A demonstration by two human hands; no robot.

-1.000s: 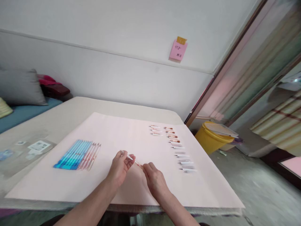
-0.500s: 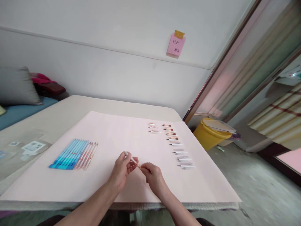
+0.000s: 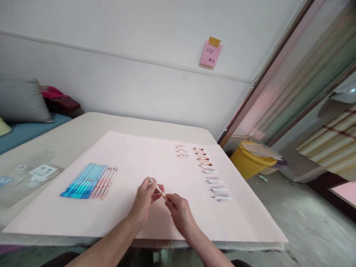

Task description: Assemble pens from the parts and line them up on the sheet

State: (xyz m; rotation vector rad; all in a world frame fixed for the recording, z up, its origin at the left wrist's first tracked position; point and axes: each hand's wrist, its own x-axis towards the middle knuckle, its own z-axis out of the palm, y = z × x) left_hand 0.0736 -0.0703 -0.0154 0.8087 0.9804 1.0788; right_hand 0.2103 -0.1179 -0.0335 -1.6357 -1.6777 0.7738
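Note:
A slim pale pen (image 3: 157, 188) slants between my two hands above the middle of the white sheet. My left hand (image 3: 143, 198) is closed around its upper end, with the other fingers curled beneath. The lower end is pinched between the thumb and forefinger of my right hand (image 3: 180, 211), which hide that tip. To the left lies a tight row of blue pens (image 3: 85, 181), with several reddish clear pens (image 3: 104, 182) beside them. On the right, white pen parts with dark tips (image 3: 218, 187) and short brown-ended pieces (image 3: 204, 159) lie in columns.
The white sheet (image 3: 133, 155) covers much of the table. Clear plastic packaging (image 3: 41, 172) lies at the left edge. Beyond the table stand a grey cushion (image 3: 25, 100) and, at right, a yellow bin (image 3: 250, 159). A pink note (image 3: 210, 54) is taped to the wall.
My right hand's fingers have shifted slightly at the pen's lower end, and less of a pinkish part shows there. Both hands still hold the pen. The view has moved a little.

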